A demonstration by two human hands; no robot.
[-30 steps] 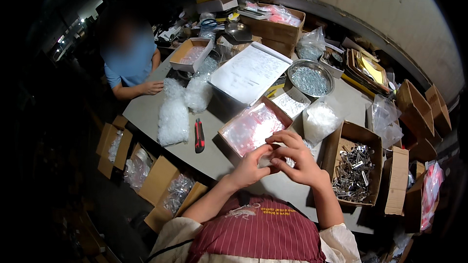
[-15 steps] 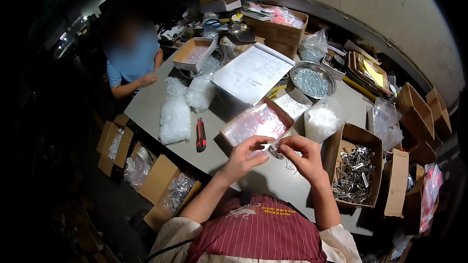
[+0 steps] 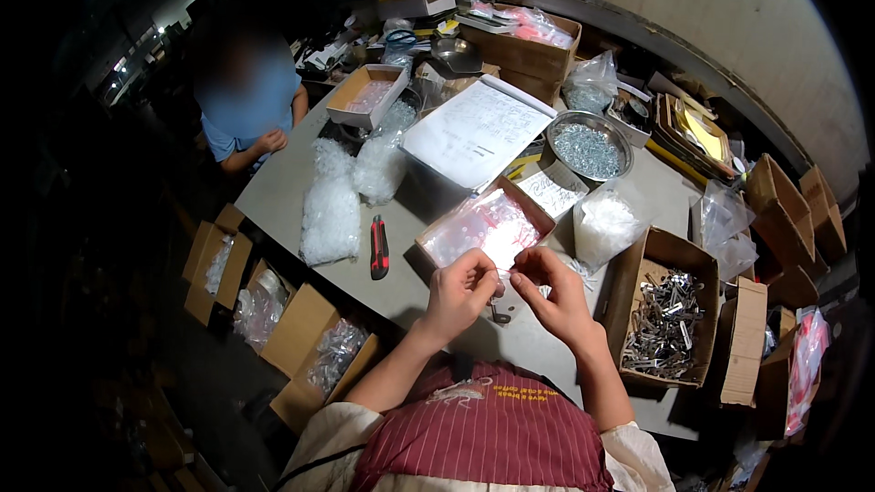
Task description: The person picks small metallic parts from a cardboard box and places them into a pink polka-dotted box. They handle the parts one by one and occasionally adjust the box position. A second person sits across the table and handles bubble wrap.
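My left hand [image 3: 460, 296] and my right hand [image 3: 550, 293] meet over the near part of the table, thumbs and fingers pinched. A thin strip stretches between the fingertips; it looks like the top edge of a small clear plastic bag [image 3: 502, 271]. Just below, a small metal piece [image 3: 499, 314] shows, and whether it is inside the bag is hard to tell. Right beyond my hands stands an open carton of flat clear bags [image 3: 435, 248] with red edges. Small pale parts lie partly hidden behind my right hand.
At right is a cardboard box of metal clips [image 3: 626, 351]. Beyond sit a bag of white parts [image 3: 605, 223], a metal bowl of screws [image 3: 627, 157] and a clipboard [image 3: 474, 132]. A red-black utility knife [image 3: 379, 249] lies left. Another person [image 3: 251, 105] is at the far left.
My hands have drawn to the thin strip between them, both now pinching. The metal piece at my right fingertips is now lower, below the hands. The view has shifted slightly.
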